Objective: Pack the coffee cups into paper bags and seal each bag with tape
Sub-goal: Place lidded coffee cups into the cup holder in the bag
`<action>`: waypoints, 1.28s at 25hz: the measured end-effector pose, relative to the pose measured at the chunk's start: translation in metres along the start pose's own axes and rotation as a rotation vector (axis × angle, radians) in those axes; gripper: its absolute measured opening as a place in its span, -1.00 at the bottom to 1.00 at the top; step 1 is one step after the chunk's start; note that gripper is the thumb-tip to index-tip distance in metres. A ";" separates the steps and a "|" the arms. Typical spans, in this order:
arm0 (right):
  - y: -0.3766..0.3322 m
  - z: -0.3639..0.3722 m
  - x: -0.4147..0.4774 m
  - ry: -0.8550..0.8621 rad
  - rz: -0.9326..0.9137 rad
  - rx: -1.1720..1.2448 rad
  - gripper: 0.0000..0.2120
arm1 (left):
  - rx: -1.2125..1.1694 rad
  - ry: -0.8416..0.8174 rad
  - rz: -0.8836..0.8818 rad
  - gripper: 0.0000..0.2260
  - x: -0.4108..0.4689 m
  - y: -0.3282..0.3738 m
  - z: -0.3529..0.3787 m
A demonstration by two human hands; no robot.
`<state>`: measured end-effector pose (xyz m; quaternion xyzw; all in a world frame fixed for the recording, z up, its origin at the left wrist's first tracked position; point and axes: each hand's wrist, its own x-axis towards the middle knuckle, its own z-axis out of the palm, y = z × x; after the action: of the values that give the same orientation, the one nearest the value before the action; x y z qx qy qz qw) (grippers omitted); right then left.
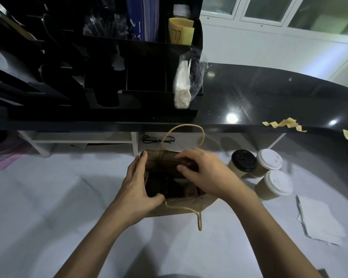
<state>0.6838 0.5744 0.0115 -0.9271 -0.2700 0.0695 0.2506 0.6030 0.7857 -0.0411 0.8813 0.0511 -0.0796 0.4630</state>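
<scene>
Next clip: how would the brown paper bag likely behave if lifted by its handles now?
The paper bag would probably flex, not stay rigid: its walls bend under the left hand and right hand. Unsealed and open-mouthed, it may gape when lifted. A dark item sits inside, so expect some weight low down; the near handle lies limp.

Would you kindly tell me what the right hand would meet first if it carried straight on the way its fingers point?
Probably the left hand: the right hand points leftward across the mouth of the paper bag toward that hand's fingers, though depth is unclear.
</scene>
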 end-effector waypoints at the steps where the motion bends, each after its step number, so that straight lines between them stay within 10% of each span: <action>1: 0.005 -0.005 -0.004 0.031 0.019 0.011 -0.74 | -0.001 0.003 0.000 0.03 0.001 0.001 0.001; 13: 0.101 -0.027 -0.026 0.443 0.425 0.015 -0.85 | 0.013 0.040 0.025 0.01 0.006 0.007 0.007; 32: 0.193 0.002 -0.011 0.161 0.673 -0.453 -0.25 | 0.016 0.021 0.006 0.00 0.000 0.010 0.004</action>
<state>0.7638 0.4291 -0.0868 -0.9978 0.0603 0.0138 0.0236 0.6039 0.7763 -0.0352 0.8859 0.0527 -0.0692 0.4556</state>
